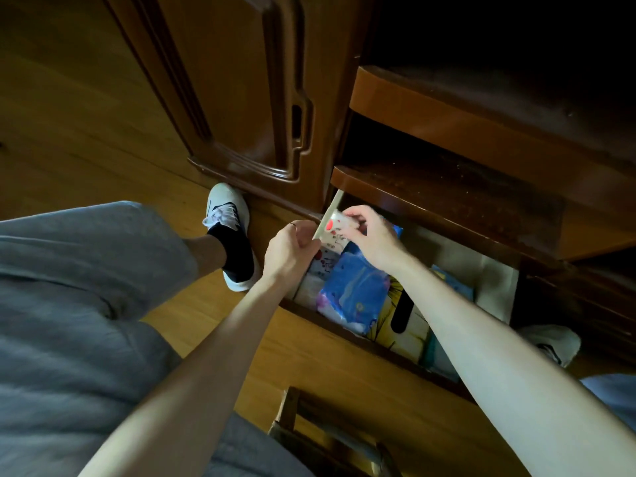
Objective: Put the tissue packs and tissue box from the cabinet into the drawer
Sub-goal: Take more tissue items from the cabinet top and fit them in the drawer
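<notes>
The open drawer [347,333] at the foot of the wooden cabinet holds a blue tissue pack [354,290] lying on a yellow tissue box [399,304] with a dark slot. A small white tissue pack [332,232] with red marks is at the drawer's far left corner. My right hand [370,235] pinches its top. My left hand [292,249] grips its lower left side by the drawer's wall. Another white pack [323,265] lies just below them.
Two wooden shelves [447,187] jut out above the drawer. A closed cabinet door [241,91] stands to the left. My shoes [230,215] and grey trouser legs are on the wooden floor. A wooden stool [309,432] sits in front of the drawer.
</notes>
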The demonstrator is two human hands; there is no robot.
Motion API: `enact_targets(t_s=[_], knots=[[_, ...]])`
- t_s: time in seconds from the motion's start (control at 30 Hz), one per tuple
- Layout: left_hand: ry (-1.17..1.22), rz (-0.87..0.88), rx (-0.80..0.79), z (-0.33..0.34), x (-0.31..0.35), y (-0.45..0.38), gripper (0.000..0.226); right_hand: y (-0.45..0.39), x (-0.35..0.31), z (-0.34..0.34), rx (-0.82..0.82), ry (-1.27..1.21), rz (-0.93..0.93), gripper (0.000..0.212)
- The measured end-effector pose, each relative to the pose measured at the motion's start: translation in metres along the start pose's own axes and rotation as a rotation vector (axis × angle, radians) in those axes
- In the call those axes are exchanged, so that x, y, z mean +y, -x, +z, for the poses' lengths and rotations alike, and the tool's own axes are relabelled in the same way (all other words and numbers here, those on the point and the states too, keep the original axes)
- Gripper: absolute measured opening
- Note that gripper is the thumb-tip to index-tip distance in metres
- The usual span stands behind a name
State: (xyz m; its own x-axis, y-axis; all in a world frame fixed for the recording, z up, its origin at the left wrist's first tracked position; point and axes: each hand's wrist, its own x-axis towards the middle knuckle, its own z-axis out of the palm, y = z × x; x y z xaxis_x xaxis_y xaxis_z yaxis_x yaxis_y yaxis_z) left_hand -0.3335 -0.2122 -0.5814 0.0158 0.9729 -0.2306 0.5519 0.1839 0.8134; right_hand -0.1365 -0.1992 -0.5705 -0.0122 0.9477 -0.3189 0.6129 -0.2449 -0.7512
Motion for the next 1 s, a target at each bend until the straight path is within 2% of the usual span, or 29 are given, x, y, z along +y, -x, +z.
enact_targets(t_s=[0.07,0.13,0.2,0.3,0.47,0.57,0.8,1.0], knots=[[-0.172,-0.022,-0.002,0.0,-0.008,0.0,0.034,-0.003,0.008,0.004,0.084,0.067,0.073,0.026],[-0.271,-0.064,-0.079,0.001,-0.014,0.0,0.036,-0.006,0.017,0.011,0.117,0.17,0.115,0.027],[-0.335,-0.081,-0.138,0.005,-0.018,0.003,0.033,-0.013,0.025,0.019,0.106,0.251,0.14,0.032],[-0.397,-0.024,-0.093,0.008,-0.02,0.006,0.029,-0.025,0.025,0.025,0.039,0.336,0.175,0.036],[-0.466,-0.02,-0.135,-0.001,-0.015,0.0,0.025,-0.036,0.014,0.03,0.066,0.369,0.195,0.039],[-0.489,-0.015,-0.128,0.0,-0.015,0.001,0.024,-0.034,0.01,0.034,-0.013,0.407,0.188,0.039],[-0.442,-0.042,-0.125,0.005,-0.018,0.002,0.025,-0.034,0.008,0.028,-0.018,0.337,0.249,0.035],[-0.484,-0.044,-0.122,0.004,-0.016,0.001,0.029,-0.029,0.01,0.035,-0.168,0.544,0.251,0.042]])
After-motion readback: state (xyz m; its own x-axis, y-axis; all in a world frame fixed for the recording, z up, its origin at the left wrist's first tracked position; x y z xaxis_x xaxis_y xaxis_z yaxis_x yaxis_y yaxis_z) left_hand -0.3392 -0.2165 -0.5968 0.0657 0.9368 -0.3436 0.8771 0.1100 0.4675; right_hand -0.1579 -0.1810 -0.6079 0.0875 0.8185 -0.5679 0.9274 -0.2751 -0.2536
